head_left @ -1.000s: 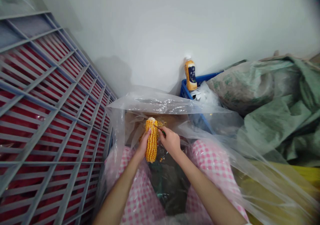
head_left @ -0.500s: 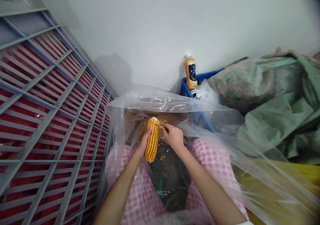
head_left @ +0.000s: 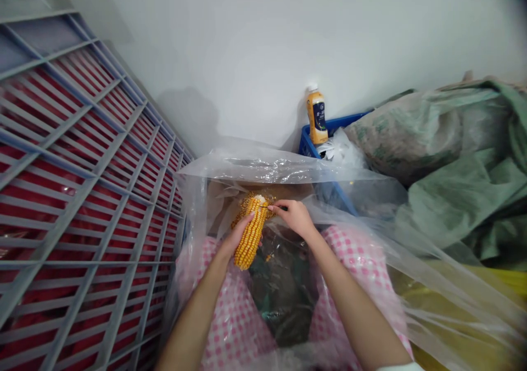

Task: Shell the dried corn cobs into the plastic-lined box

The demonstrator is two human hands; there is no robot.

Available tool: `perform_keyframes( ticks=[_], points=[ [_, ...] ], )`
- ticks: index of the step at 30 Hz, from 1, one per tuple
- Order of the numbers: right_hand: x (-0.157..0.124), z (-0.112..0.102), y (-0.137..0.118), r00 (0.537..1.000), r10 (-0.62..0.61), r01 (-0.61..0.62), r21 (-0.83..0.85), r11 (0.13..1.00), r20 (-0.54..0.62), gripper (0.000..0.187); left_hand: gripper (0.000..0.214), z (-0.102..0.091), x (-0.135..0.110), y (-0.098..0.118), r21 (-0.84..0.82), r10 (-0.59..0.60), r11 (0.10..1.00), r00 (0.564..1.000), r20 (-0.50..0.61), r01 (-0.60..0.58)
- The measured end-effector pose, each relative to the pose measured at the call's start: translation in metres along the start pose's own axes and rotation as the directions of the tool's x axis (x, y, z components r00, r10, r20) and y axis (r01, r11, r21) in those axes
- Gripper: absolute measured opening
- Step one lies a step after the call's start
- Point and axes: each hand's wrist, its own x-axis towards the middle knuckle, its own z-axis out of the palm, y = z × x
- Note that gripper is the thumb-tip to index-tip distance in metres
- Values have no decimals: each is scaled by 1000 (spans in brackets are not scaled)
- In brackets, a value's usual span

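Observation:
My left hand (head_left: 235,238) is wrapped around an ear of corn (head_left: 250,236), its thumb lying along the near side. Yellow kernels cover the ear, except for a pale bare patch at its far tip. Between the fingertips of my right hand (head_left: 295,216) is a thin dark pick (head_left: 265,206), whose far end meets the ear close to that tip. Its exact shape is too small to make out. Loose corn kernels (head_left: 242,211) lie in a heap behind the ear, on clear plastic sheeting (head_left: 263,169) spread over my lap.
A tall slatted plastic crate (head_left: 93,181) with red contents rises at my left. On the right, a blue basket (head_left: 305,140) holds a yellow drink bottle (head_left: 317,116) and a white plastic bag (head_left: 343,150). Green-grey sacks (head_left: 465,195) are piled beyond it, against the white wall.
The ear has tilted, its near end swinging left and its tip right. My right hand has shifted a little right and up, and the pick now shows more clearly.

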Motion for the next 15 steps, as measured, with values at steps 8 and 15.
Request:
perform_keyframes(
  ticks=[8, 15],
  points=[
    [-2, -6, 11, 998, 0, 2, -23, 1000, 55, 32, 41, -7, 3, -5, 102, 14, 995, 998, 66, -21],
    [-2, -5, 19, 997, -14, 14, 0, 1000, 70, 33, 42, -9, 9, -9, 142, 27, 989, 995, 100, -41]
  ],
)
